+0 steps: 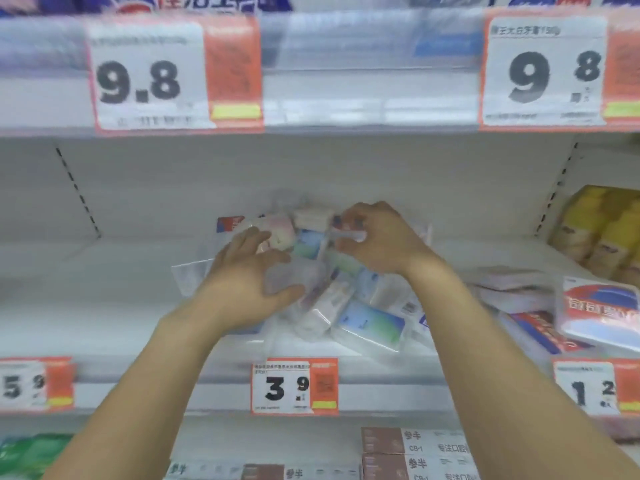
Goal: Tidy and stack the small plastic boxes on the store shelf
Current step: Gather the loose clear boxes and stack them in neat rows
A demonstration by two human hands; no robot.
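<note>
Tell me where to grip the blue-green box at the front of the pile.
Take the blue-green box across its long side edges, coming from the front right. It lies flat and tilted at the pile's open front edge, clear of both hands, so fingers can likely straddle it there.
</note>
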